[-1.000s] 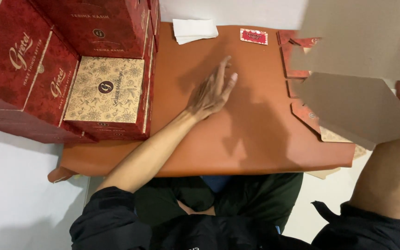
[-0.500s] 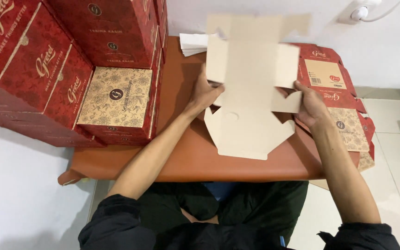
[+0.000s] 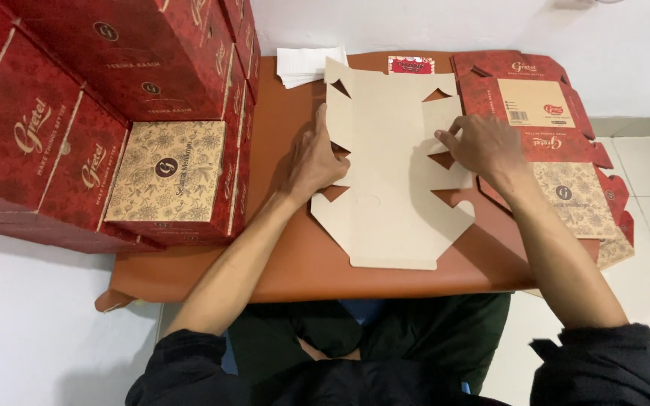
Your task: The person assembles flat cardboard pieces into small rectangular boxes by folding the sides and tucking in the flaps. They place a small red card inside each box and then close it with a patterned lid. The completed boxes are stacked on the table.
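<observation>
Pressing flat, the left hand (image 3: 316, 156) (fingers together) and right hand (image 3: 481, 144) held the unfolded cardboard blank (image 3: 393, 165), which half a second earlier was lifted. It now lay plain side up mid-table (image 3: 295, 263), printed flats (image 3: 558, 143) at three o'clock, so creasing looked possible.

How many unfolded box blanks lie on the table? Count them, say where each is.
2 distinct: one plain brown blank at centre under the left hand and right hand, one printed red blank at the right edge of the table. More probably lie stacked beneath the red one.
</observation>
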